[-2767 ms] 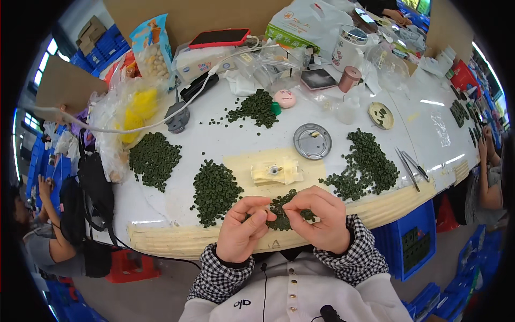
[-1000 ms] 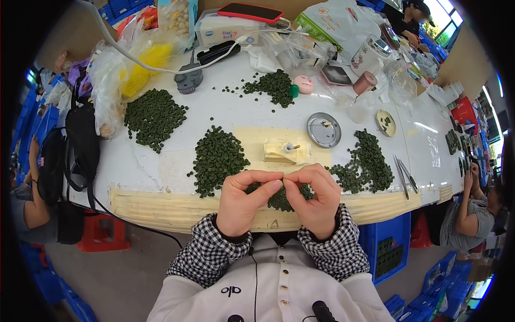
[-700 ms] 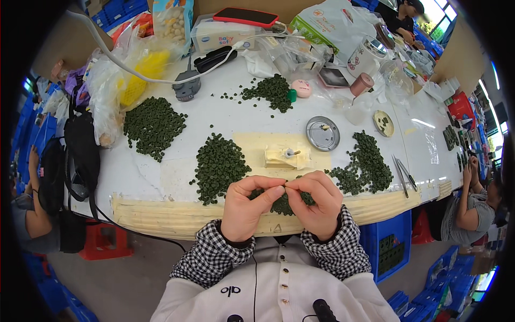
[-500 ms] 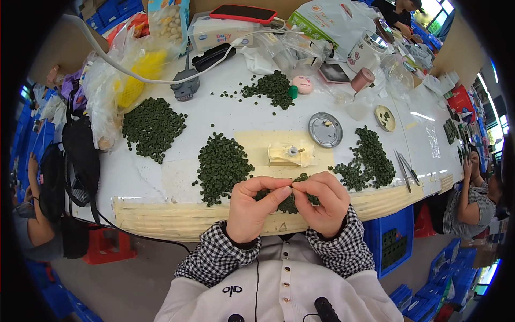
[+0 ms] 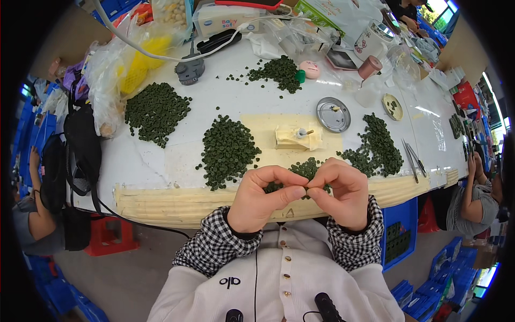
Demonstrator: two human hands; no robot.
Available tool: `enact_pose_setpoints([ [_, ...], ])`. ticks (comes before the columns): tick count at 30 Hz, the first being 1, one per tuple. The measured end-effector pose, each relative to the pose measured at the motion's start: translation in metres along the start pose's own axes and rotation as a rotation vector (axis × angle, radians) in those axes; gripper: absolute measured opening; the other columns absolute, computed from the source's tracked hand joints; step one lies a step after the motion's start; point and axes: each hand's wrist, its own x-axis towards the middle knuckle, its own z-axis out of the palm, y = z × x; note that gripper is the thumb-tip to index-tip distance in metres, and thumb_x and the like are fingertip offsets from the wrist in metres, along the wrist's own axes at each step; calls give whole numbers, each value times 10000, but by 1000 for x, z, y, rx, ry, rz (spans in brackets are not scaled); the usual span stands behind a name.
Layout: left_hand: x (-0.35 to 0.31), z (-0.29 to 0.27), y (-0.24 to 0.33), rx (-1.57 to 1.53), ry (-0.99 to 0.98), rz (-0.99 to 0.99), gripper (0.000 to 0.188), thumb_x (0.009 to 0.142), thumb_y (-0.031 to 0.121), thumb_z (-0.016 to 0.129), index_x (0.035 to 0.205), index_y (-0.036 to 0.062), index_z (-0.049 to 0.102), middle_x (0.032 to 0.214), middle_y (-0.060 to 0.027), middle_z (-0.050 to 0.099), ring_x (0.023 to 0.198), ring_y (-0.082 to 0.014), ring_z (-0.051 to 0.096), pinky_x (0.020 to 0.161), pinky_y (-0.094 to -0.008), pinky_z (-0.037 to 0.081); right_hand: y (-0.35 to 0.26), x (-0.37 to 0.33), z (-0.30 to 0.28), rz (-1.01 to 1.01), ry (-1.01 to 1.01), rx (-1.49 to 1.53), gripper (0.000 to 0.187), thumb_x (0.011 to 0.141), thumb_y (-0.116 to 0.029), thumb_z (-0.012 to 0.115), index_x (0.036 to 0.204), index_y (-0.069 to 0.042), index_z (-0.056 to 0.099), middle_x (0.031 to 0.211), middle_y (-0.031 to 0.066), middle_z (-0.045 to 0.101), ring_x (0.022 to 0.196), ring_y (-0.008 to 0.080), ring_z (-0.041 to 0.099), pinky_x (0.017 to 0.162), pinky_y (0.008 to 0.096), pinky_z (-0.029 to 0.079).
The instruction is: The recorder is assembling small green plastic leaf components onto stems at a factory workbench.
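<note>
White worktop (image 5: 182, 129) under dark-green discs (image 5: 304, 168); left hand (image 5: 255, 198) and right hand (image 5: 346, 196) meet, each grip pinched, on what I can't tell; I'd keep pressure light and even

Left grip (image 5: 257, 199) close against right grip (image 5: 347, 197), beside small dark-green discs (image 5: 304, 168)

Looks like a workshop or factory floor tbh: heaps of tiny green parts (image 5: 229, 153) on a bench (image 5: 174, 161), blue bins (image 5: 456, 276) around, co-workers (image 5: 475, 206) both sides.
</note>
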Motion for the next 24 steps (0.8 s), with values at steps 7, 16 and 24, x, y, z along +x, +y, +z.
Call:
enact_pose_setpoints([
  [7,-2,3,3,-117,-73,-155,104,825,75,672,902,14,636,867,-37,652,631,-24,486,559,-162,380,-6,-3,-6,-182,-67,-196,236,667,27,726,889,-42,682,742,54,568,657,163,571,566,258,455],
  [16,-2,5,15,143,-10,-112,143,858,84,627,938,-29,660,862,-69,679,816,-103,612,768,-227,476,-3,0,-3,-293,4,-442,223,664,6,735,873,-32,667,758,66,571,641,189,574,542,277,463],
  [24,-3,3,3,371,129,74,127,852,65,623,924,-31,666,829,-40,676,730,-35,548,670,-185,440,9,5,4,-301,39,-391,216,691,17,728,894,-29,672,796,80,607,629,173,595,540,257,479],
])
